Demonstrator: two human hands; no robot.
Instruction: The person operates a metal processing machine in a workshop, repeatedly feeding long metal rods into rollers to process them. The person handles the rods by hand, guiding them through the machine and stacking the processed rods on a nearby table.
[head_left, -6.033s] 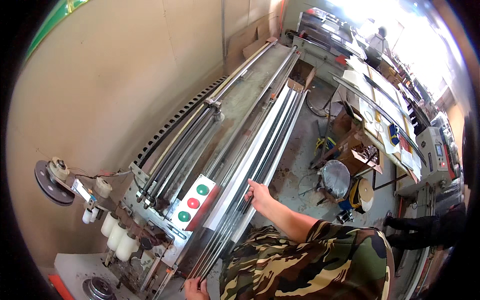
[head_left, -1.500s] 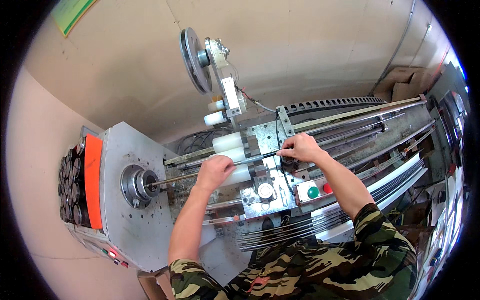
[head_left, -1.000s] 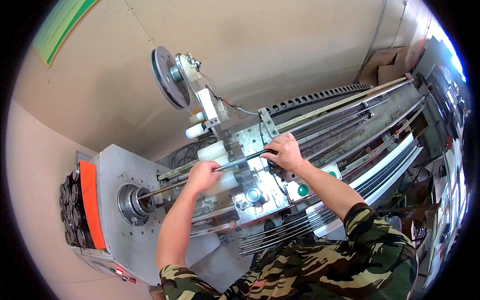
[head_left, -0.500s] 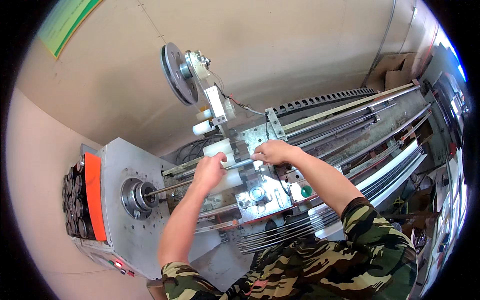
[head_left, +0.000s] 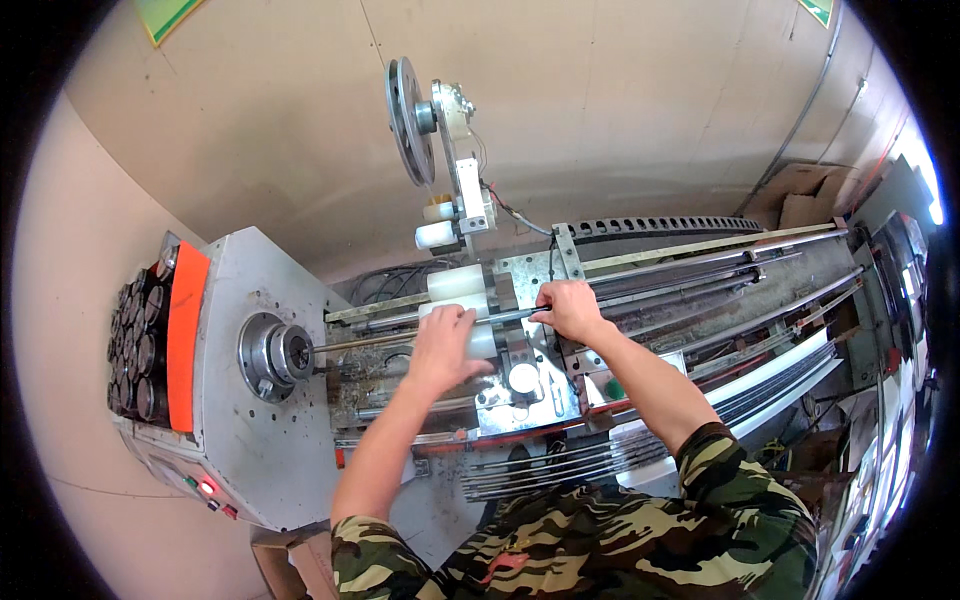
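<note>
A thin metal rod (head_left: 365, 343) runs from the round chuck (head_left: 272, 357) on the grey machine box across white rollers (head_left: 455, 283). Its stretch between my hands looks thicker and grey. My left hand (head_left: 440, 352) lies over the rod and the nearer rollers, fingers extended and thumb apart, hiding part of both. Closed around the grey stretch of the rod, my right hand (head_left: 568, 308) sits just right of the rollers. Below my hands is the shiny metal carriage plate (head_left: 548, 395) with a round knob (head_left: 523, 378).
Behind the rollers rises an arm with a large grey reel (head_left: 408, 120). Long rails (head_left: 690, 256) and a black cable chain (head_left: 670, 226) stretch right. Several thin rods (head_left: 540, 476) lie nearest me. Stacked dark cylinders (head_left: 138, 340) stand left, beside an orange panel (head_left: 187, 340).
My left hand has gone from curled fingers at the rod to a spread hand laid over it and the rollers. My right hand stays at the rod. The whole view has shifted.
</note>
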